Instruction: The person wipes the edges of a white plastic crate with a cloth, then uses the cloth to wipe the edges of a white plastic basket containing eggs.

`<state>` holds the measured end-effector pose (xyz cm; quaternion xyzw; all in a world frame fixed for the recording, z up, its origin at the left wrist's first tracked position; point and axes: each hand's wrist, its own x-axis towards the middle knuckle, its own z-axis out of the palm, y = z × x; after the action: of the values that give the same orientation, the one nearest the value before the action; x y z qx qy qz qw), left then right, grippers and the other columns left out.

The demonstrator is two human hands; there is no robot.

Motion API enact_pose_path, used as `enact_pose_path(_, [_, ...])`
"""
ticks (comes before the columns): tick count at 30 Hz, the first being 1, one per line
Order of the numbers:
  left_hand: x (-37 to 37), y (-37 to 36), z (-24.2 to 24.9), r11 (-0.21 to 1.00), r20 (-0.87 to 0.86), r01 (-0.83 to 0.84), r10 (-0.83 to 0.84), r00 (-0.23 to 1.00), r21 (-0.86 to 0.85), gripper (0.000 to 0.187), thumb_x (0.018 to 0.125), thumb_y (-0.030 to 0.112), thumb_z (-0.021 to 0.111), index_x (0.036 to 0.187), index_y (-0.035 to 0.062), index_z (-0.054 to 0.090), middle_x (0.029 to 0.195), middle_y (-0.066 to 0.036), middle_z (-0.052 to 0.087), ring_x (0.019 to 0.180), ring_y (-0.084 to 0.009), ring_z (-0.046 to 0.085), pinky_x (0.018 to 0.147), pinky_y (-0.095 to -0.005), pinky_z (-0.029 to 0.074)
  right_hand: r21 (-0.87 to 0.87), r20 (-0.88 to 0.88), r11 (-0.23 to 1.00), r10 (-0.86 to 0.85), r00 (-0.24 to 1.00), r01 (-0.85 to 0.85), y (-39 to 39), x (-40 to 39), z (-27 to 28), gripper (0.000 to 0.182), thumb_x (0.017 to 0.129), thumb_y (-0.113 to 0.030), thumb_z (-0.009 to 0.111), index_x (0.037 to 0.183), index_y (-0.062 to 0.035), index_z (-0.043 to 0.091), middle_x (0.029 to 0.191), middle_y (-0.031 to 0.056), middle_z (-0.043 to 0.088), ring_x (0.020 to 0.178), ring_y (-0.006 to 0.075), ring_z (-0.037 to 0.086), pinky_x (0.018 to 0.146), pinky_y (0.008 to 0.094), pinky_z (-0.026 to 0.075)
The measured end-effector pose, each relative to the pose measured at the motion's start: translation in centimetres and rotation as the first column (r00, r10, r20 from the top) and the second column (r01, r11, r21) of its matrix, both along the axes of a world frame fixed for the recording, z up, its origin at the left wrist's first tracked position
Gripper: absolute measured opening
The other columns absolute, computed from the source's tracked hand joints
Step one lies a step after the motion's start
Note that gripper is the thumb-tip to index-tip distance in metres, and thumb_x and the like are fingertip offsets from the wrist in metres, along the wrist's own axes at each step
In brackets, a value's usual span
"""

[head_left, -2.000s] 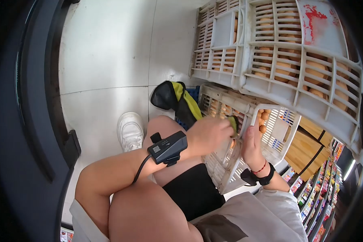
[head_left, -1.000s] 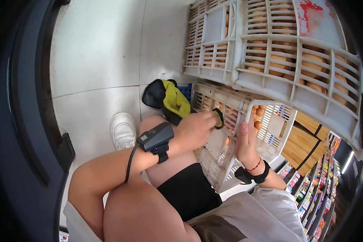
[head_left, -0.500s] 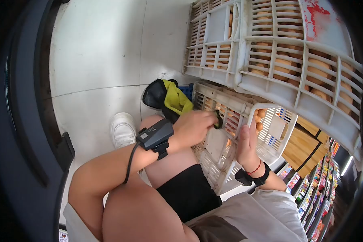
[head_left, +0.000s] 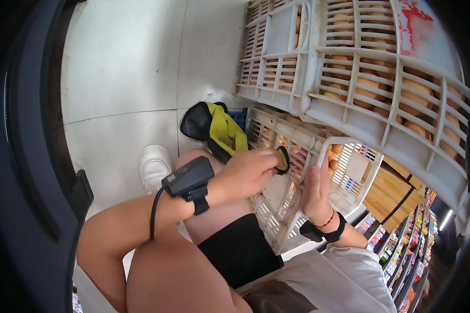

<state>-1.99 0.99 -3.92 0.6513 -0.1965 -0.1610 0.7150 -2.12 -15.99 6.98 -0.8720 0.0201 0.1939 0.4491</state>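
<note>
My left hand (head_left: 250,175) is closed, pinching a small piece of cloth with a black edge and green inside (head_left: 282,160). It is close to the slatted side of a white plastic crate (head_left: 282,190) that holds some eggs (head_left: 333,156). Beside this hand lies a crumpled black and yellow-green cloth item (head_left: 225,130); whether it joins the held piece is hidden. My right hand (head_left: 316,195) straddles the near rim of that crate, thumb on the outer side, with its fingers largely hidden behind.
Bigger white slatted crates full of eggs (head_left: 368,86) stand above and to the right. Past them are wooden boards (head_left: 394,190) and shelves of colourful packets (head_left: 407,245). A dark cabinet edge (head_left: 42,156) runs down the left, and a white shoe (head_left: 155,167) rests on the pale floor.
My left hand and the cloth piece have shifted slightly relative to the crate side. My right hand remains at the rim. The whole view has drifted slightly.
</note>
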Motion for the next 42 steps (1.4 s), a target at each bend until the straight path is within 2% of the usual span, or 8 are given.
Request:
enact_pose_path(7, [0.9,0.7,-1.5,0.992,0.050,0.035,-0.041,0.998,0.123,0.016,0.084,0.007,0.057,0.099,0.0023,0.060,0.103,-0.014,0.061,0.095,-0.0344,0.060,0.080,-0.0404,0.049,-0.047,0.008,0.999,0.012,1.000,-0.011,-0.5,-0.3,-0.2,0.047,0.101,-0.025,0.032,0.133,0.0086,0.033,0.125,0.0201,0.044,0.113,0.0299,0.043,0.102,0.0356,0.031])
enact_pose_path(12, [0.5,0.5,0.2,0.998,-0.002,0.049,-0.049,0.999,0.037,0.016,0.083,0.006,0.057,0.099,0.0032,0.061,0.100,-0.012,0.062,0.095,-0.0333,0.060,0.079,-0.0405,0.049,-0.038,0.023,0.999,0.015,1.000,-0.014,-0.2,-0.1,-0.1,0.047,0.101,-0.024,0.032,0.134,0.0086,0.033,0.125,0.0200,0.044,0.114,0.0306,0.043,0.102,0.0360,0.030])
enact_pose_path(14, [1.0,0.6,-1.0,0.983,0.081,0.062,-0.077,0.994,0.171,0.018,0.082,0.004,0.056,0.099,0.0022,0.060,0.099,-0.012,0.062,0.094,-0.0337,0.059,0.080,-0.0407,0.049,-0.041,0.030,0.999,0.004,1.000,-0.003,-0.1,-0.1,-0.2,0.047,0.101,-0.024,0.032,0.134,0.0087,0.033,0.126,0.0200,0.044,0.115,0.0307,0.042,0.102,0.0361,0.030])
enact_pose_path(21, [0.9,0.6,-0.4,0.993,0.036,0.088,-0.090,0.995,0.073,0.020,0.078,0.003,0.056,0.098,0.0033,0.061,0.099,-0.011,0.063,0.093,-0.0336,0.060,0.079,-0.0418,0.049,-0.067,0.018,0.997,0.052,0.999,-0.050,-0.1,0.1,0.3,0.046,0.101,-0.025,0.031,0.133,0.0086,0.034,0.128,0.0198,0.044,0.118,0.0313,0.041,0.104,0.0372,0.029])
enact_pose_path(23, [1.1,0.4,-2.4,0.991,0.150,0.043,-0.061,0.987,0.123,0.018,0.080,0.005,0.056,0.097,0.0034,0.061,0.098,-0.012,0.063,0.093,-0.0336,0.060,0.078,-0.0416,0.049,-0.057,0.011,0.998,0.035,0.999,-0.034,-0.2,-0.1,0.1,0.047,0.101,-0.025,0.031,0.133,0.0086,0.034,0.128,0.0198,0.044,0.119,0.0314,0.041,0.104,0.0374,0.028])
enact_pose_path(26, [0.9,0.1,-2.4,0.990,0.146,0.043,-0.063,0.987,0.133,0.018,0.080,0.005,0.056,0.097,0.0035,0.061,0.098,-0.011,0.063,0.092,-0.0334,0.060,0.077,-0.0414,0.049,-0.117,0.023,0.993,0.029,0.999,-0.026,-0.5,-0.3,-0.5,0.059,0.102,-0.039,0.030,0.138,0.0071,0.031,0.133,0.0162,0.046,0.122,0.0248,0.045,0.105,0.0358,0.032])
enact_pose_path(37, [0.4,0.2,-1.8,0.997,0.238,0.000,-0.019,0.971,0.078,0.021,0.080,0.003,0.054,0.098,0.0055,0.062,0.097,-0.008,0.063,0.092,-0.0313,0.060,0.077,-0.0413,0.049,0.070,0.005,0.993,-0.097,0.995,0.096,-0.1,-0.4,-0.9,0.059,0.102,-0.041,0.028,0.138,0.0062,0.031,0.133,0.0162,0.047,0.122,0.0245,0.046,0.105,0.0363,0.035])
enact_pose_path(42, [1.6,0.5,-2.8,0.978,0.315,0.012,-0.079,0.946,0.209,0.022,0.078,0.003,0.053,0.097,0.0064,0.063,0.097,-0.008,0.063,0.090,-0.0299,0.059,0.077,-0.0410,0.048,0.049,-0.009,0.997,-0.062,0.998,0.062,0.0,-0.3,-0.8,0.059,0.102,-0.041,0.029,0.138,0.0059,0.031,0.131,0.0165,0.048,0.120,0.0244,0.048,0.103,0.0365,0.037])
